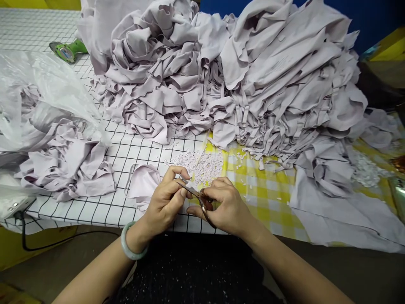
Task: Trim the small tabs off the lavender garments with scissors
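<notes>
My right hand (226, 204) is closed around the handles of a pair of scissors (205, 202), whose blades point left toward my other hand. My left hand (167, 198) is pinched on a pale lilac fabric piece (144, 181), which hangs down on that hand's far side onto the table. The edge between the left fingertips lies at the scissor blades; whether the blades are fully closed is hard to make out. Just beyond both hands, many tiny fabric snippets (205, 164) lie scattered in a heap.
A large pile of lilac garments (278, 76) with straps covers the table's back. At left are a smaller fabric heap (72, 164), a clear plastic bag (60, 93) and a power strip (15, 204) with a black cord. A green tool (68, 50) lies farther back.
</notes>
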`<state>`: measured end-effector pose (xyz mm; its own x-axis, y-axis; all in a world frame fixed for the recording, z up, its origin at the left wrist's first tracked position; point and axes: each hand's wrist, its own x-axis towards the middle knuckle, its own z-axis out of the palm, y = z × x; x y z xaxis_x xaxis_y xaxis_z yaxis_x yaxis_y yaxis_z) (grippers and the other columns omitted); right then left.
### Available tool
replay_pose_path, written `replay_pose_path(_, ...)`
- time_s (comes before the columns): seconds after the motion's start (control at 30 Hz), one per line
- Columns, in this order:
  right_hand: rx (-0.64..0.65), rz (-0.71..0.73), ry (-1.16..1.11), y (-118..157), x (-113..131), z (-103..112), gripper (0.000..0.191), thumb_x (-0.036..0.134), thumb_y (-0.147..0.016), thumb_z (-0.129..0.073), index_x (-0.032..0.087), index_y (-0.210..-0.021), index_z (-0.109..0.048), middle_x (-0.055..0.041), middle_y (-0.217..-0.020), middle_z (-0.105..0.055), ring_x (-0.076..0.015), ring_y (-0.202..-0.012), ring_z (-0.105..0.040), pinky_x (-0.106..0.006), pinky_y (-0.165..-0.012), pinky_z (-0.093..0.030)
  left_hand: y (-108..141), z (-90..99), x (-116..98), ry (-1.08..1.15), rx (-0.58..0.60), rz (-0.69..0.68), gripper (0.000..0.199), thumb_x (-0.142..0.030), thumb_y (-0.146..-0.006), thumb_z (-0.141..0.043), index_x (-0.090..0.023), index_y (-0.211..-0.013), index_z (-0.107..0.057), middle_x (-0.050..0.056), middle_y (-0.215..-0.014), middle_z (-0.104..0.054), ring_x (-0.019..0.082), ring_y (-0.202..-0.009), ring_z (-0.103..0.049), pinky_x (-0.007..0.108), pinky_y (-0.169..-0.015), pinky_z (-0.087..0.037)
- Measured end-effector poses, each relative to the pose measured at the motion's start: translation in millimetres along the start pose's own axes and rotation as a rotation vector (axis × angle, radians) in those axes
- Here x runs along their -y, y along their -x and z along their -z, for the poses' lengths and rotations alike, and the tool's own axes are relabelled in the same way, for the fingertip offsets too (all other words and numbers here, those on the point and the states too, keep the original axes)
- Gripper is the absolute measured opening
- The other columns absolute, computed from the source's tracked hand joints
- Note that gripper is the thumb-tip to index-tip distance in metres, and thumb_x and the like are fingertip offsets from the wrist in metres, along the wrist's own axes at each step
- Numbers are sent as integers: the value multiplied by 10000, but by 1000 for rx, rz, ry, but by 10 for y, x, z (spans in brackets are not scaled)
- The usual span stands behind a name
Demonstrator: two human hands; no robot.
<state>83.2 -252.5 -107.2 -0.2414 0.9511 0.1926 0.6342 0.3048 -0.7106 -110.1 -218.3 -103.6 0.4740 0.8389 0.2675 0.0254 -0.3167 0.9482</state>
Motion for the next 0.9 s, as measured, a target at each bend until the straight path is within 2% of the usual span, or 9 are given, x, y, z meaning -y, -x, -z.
replay_pose_path(0.23,-101,-78,128,176,-217,-2,595,624,-875,-657,185,-505,-500,34,-482,-453,-107,-507,-407,-292,-647,-351,-185,-171,108,-3,100,11,266,-240,-1019,-450,-192,-824,-626,85,-976,-535,223,-1052,-510,380,-895,-488)
replay_pose_path(0.37,-102,-227,87,283,-343,78,630,676,-869,-625,202,-497,-438,36,-458,-426,-113,-479,-395,-290,-598,-371,-266,-227,112,-9,126,57,261,-216,-1002,-450,-195,-791,-603,87,-998,-544,227,-1058,-535,388,-895,-502)
replay_pose_path(0.47,-120,-354,27,311,-362,199,502,697,-809,-676,219,-708,-561,-23,-649,-603,-190,-627,-564,-341,-658,-479,-210,-23,81,-161,136,50,292,-213,-1011,-423,-195,-766,-582,91,-1034,-571,226,-1046,-566,397,-886,-509)
replay_pose_path(0.53,-110,-350,-47,284,-314,210,531,666,-763,-740,214,-999,-591,-118,-1000,-691,-296,-926,-657,-447,-820,-543,-66,227,99,-430,44,29,230,-243,-993,-493,-194,-788,-587,103,-1092,-593,255,-1092,-564,449,-939,-486)
replay_pose_path(0.6,1,-287,-159,223,-204,90,653,580,-743,-794,216,-1210,-519,-177,-1323,-597,-363,-1209,-591,-532,-980,-522,167,486,152,-728,-69,58,131,-318,-904,-660,-192,-922,-626,144,-1234,-585,333,-1193,-522,545,-1009,-436)
replay_pose_path(0.67,173,-179,-275,151,-37,-168,713,455,-727,-829,219,-1296,-469,-185,-1472,-487,-377,-1345,-503,-547,-1076,-482,438,669,205,-843,-73,142,354,-345,-812,-748,-190,-1108,-630,176,-1306,-564,374,-1207,-518,581,-1005,-444)
replay_pose_path(0.77,292,7,-385,52,239,-650,616,209,-704,-788,218,-1244,-493,-175,-1436,-512,-354,-1336,-507,-499,-1095,-482,715,729,195,-625,-5,281,198,-274,-851,-651,-197,-1034,-650,96,-1002,-652,263,-914,-634,422,-801,-561)
replay_pose_path(0.83,213,46,-416,-45,353,-860,443,74,-678,-669,232,-1063,-520,-117,-1220,-616,-290,-1137,-613,-433,-964,-551,686,685,112,-372,-49,371,75,-259,-896,-598,-199,-920,-638,38,-834,-639,197,-758,-634,324,-685,-566)
replay_pose_path(0.9,60,31,-441,-237,368,-857,328,52,-654,-597,242,-892,-476,-33,-962,-614,-209,-871,-621,-350,-767,-564,435,644,-25,-108,-114,392,75,-279,-929,-606,-205,-923,-617,18,-806,-639,166,-723,-642,264,-634,-562)
